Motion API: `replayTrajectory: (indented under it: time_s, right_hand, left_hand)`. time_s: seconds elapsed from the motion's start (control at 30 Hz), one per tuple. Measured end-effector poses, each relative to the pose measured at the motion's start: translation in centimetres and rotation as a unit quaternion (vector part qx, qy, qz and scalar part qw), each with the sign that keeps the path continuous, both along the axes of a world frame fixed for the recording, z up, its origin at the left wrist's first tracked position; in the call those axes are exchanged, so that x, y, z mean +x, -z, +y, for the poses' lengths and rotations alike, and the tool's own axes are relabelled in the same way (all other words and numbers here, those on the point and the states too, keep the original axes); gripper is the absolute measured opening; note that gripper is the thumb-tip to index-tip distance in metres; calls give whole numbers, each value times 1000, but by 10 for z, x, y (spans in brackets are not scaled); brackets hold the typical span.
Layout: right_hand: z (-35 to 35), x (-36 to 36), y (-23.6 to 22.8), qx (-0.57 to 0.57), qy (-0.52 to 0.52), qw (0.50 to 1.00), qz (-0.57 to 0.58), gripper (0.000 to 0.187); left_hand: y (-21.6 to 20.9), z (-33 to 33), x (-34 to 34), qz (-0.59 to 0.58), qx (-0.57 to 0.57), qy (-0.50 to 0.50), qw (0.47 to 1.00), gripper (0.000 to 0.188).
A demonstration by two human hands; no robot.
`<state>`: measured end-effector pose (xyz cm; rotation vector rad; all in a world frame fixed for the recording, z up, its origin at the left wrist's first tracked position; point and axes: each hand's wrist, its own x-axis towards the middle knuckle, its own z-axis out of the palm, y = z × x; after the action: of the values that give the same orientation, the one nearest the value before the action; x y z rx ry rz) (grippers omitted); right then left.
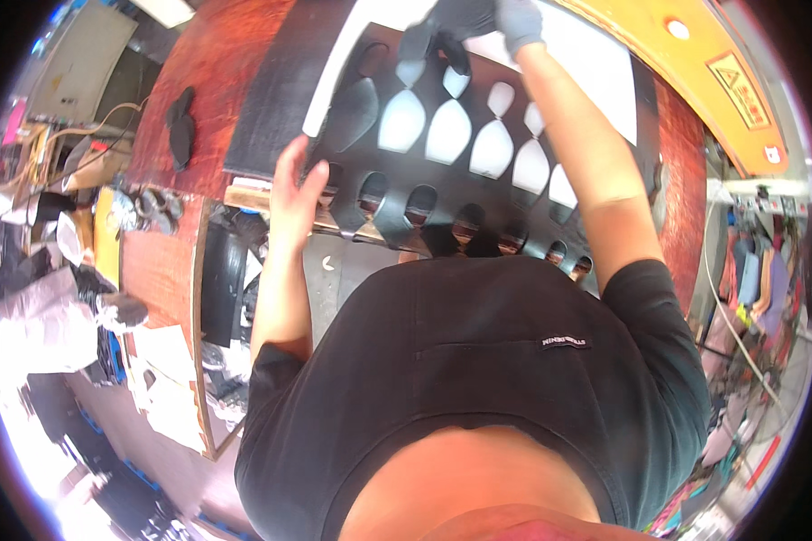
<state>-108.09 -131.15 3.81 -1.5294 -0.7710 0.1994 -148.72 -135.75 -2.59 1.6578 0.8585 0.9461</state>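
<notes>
1. Up top, the right hand, in a grey glove, pinches a black cutout piece between closed fingers above the sheet.
2. The left hand, bare, grips the near left edge of the black sheet, fingers curled over it.
3. The sheet lies on the red desk, punched with rows of shoe-sole holes; white shows through the far ones.
4. One more black piece lies apart on the desk, left of the sheet.
</notes>
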Motion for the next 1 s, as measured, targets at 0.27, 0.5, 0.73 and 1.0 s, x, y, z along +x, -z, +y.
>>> replayTrajectory:
  time_s: [0.27,0.5,0.73,1.0]
  right_hand:
    - [-9,-91,-24,-32,-89,924,-370,40]
    - [-51,-185,72,-14,-260,834,-487,46]
    - [-49,-195,70,-42,-226,832,-505,63]
    - [-8,-134,44,-126,-181,941,-258,49]
  left_hand:
    - [24,105,13,112,-374,139,910,45]
    - [25,92,17,-58,-453,110,883,32]
    - [20,84,17,-181,-438,243,846,32]
    - [27,76,20,-37,-319,88,943,23]
